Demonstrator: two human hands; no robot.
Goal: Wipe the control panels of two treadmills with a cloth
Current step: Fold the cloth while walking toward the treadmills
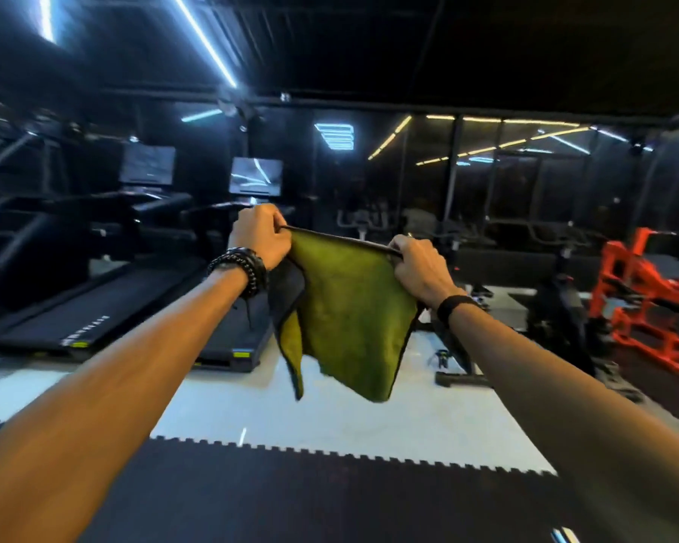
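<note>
An olive-green cloth (pixel 349 307) with a dark trim hangs in front of me, stretched by its top edge. My left hand (pixel 259 239) grips the cloth's left corner and my right hand (pixel 420 266) grips the right corner, both arms held out. Two treadmills stand ahead on the left, several steps away. The nearer treadmill's control panel (pixel 256 177) shows as a glossy screen just above my left hand. The farther treadmill's control panel (pixel 148 165) is to its left. Both running belts (pixel 95 303) point toward me.
Black interlocking floor mats (pixel 330 495) lie underfoot, with a white floor strip (pixel 330 417) beyond. Exercise bikes (pixel 557 276) stand at centre right and an orange machine frame (pixel 643 291) at far right. A stair machine (pixel 12 213) fills the far left. The room is dim.
</note>
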